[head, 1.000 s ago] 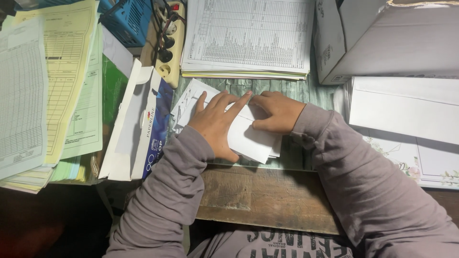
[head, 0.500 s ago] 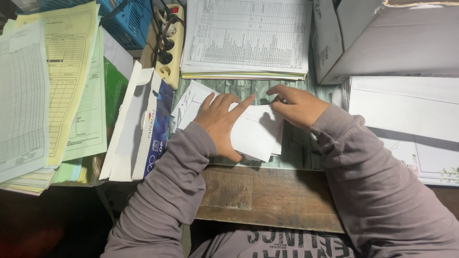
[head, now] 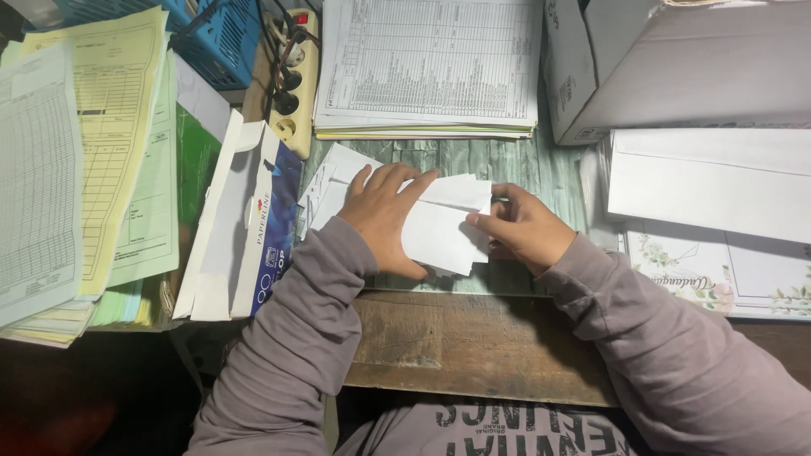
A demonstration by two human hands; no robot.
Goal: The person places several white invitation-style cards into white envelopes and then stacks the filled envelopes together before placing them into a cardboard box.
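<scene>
Surface: cluttered wooden desk, printed sheets, power strip.
Left hand: flat, open on white paper.
Right hand: pinches paper edge.
Change: right hand has shifted rightward.

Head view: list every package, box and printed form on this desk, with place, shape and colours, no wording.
Envelope box: left of the hands, flat, open, white and blue.
Cardboard box: top right, large, white, flap open.
Tabular forms: top centre, white stack.
Yellow forms: far left, overlapping white and green sheets.
Floral card: right, white, under white envelopes.
</scene>
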